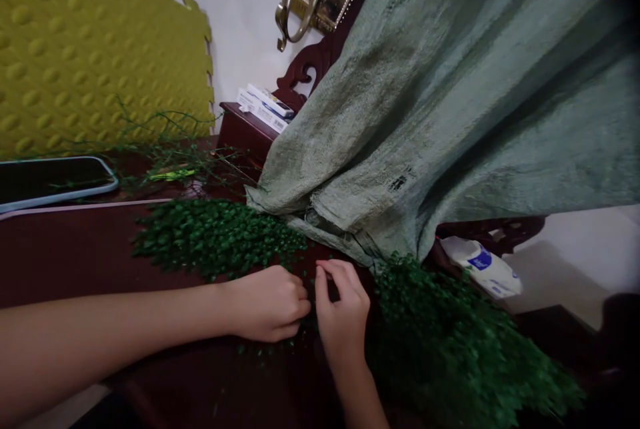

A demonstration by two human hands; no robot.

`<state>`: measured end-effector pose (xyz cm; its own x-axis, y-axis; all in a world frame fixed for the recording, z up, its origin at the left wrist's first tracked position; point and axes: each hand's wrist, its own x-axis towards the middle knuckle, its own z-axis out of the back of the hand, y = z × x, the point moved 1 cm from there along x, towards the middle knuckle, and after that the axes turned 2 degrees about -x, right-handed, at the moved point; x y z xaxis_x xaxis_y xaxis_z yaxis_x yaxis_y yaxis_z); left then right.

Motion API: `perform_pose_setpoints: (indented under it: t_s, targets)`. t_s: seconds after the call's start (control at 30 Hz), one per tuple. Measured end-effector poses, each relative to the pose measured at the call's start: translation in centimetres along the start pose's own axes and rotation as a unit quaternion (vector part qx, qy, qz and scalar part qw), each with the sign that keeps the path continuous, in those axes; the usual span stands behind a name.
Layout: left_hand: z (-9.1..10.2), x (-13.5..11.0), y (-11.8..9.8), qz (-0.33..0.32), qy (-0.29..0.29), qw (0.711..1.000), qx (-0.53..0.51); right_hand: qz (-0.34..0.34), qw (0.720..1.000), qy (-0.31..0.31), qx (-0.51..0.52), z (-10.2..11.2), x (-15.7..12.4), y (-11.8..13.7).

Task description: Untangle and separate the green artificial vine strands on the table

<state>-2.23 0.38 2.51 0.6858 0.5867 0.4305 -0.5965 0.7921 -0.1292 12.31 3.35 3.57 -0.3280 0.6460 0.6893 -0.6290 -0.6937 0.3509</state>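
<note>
My left hand [274,305] is closed in a fist low over the dark red tabletop [90,249]; whatever lies inside its fingers is hidden. Facing it, my right hand [343,299] pinches thumb against fingertips, and anything between them is too small to make out. Just beyond my left hand lies a heap of small-leaved green sprigs [210,235]. A larger pile of leafy green plants [460,342] spreads to the right of my right hand. Loose green bits [273,349] are scattered under and around both hands.
A large grey-green woven sack [400,115] hangs over the back right. Thin bare stems [200,155] lie at the back left, near a phone [55,182] with a light blue case. White boxes [265,109] rest on a dark ledge. A white packet [483,265] sits at right.
</note>
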Motion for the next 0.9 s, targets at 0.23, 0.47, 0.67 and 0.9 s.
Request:
perform_pose_setpoints:
  t_s: [0.23, 0.47, 0.67, 0.9]
  targets:
    - [-0.4, -0.2, -0.1, 0.025, -0.018, 0.999, -0.036, 0.02, 0.997, -0.047, -0.052, 0.8, 0.2, 0.5]
    - [-1.4, 0.0, 1.7, 0.234, -0.182, 0.932, -0.211, 0.062, 0.996, 0.05, -0.047, 0.2, -0.5, 0.8]
    - [-1.5, 0.0, 1.6, 0.239, -0.246, 0.896, -0.282, 0.028, 0.993, 0.115, 0.028, -0.4, -0.8, 1.4]
    - [-0.4, 0.2, 0.4, 0.189, -0.259, 0.89, -0.324, -0.003, 0.999, -0.025, 0.027, -0.4, -0.7, 0.8]
